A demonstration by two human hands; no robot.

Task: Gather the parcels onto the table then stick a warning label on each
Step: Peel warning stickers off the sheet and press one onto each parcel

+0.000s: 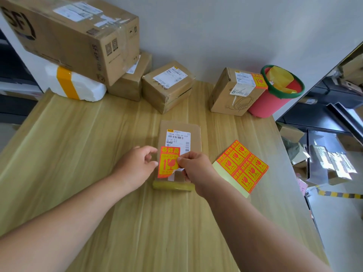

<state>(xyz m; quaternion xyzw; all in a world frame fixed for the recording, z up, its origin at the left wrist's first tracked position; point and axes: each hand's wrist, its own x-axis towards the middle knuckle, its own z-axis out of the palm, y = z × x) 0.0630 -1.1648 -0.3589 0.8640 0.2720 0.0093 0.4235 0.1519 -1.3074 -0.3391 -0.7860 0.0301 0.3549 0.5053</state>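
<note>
Head view: right hand (193, 163) pinches warning label (168, 160) (orange, lower corner curling) over flat parcel (179, 126); left hand (137, 163) loosely curled alongside.

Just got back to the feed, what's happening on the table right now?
A person is sticking an orange warning label onto the flat parcel in the middle of the table. The right hand pinches the label's right edge. The left hand sits at its left edge, contact unclear. The label's lower corner is not yet down. The sheet of labels lies to the right. The back-right box already carries a label; the other parcels at the back show none.
</note>
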